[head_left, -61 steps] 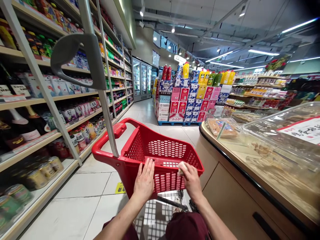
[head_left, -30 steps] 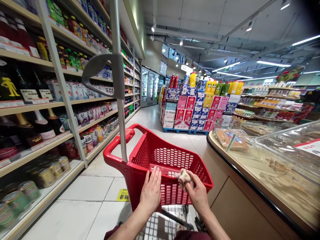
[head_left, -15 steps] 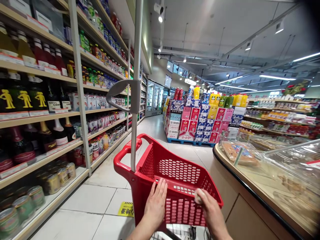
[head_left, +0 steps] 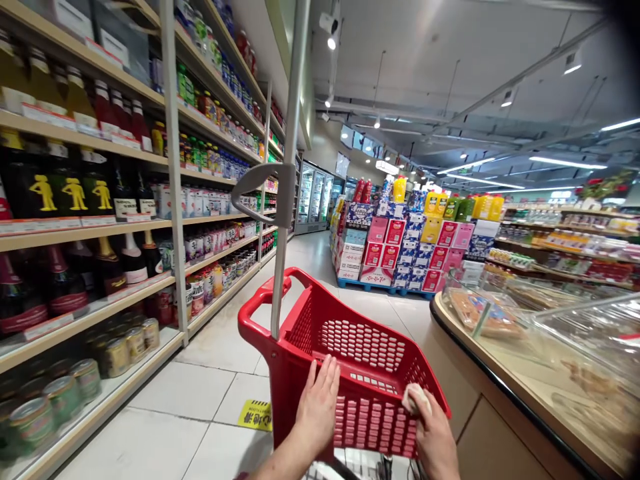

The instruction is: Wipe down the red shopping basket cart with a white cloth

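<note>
"Drinks shelves (head_left: 100,233) ran down the left, stacked cartons (head_left: 410,250) stood ahead, and a glass-topped food counter (head_left: 475,383) curved in on the right. Where was the shopping cart?"

"Between shelves and counter, on white floor tiles (head_left: 165,400): a red plastic shopping cart (head_left: 290,370) with its handle loop (head_left: 251,321) toward the left."

"And the hands?"

"The left hand (head_left: 319,403) lay spread flat over the near rim (head_left: 369,393), fingers straight and together, gripping nothing. The right hand (head_left: 436,437) had its fingers closed around a crumpled whitish cloth (head_left: 415,399) at the right end of that rim. How hard it pressed, I couldn't tell."

"If that was wiping, what made for a good pass?"

"To my mind, a steadying left palm, so the cart wouldn't roll under the rubbing. The cloth wanted its bunched face on the plastic, leaving no bare fingertips to skid."

"Any trouble spot?"

"The corner, I judged. The rim bent there, so a slower stroke, with the wrist turning along the curve, would have suited it best."
</note>
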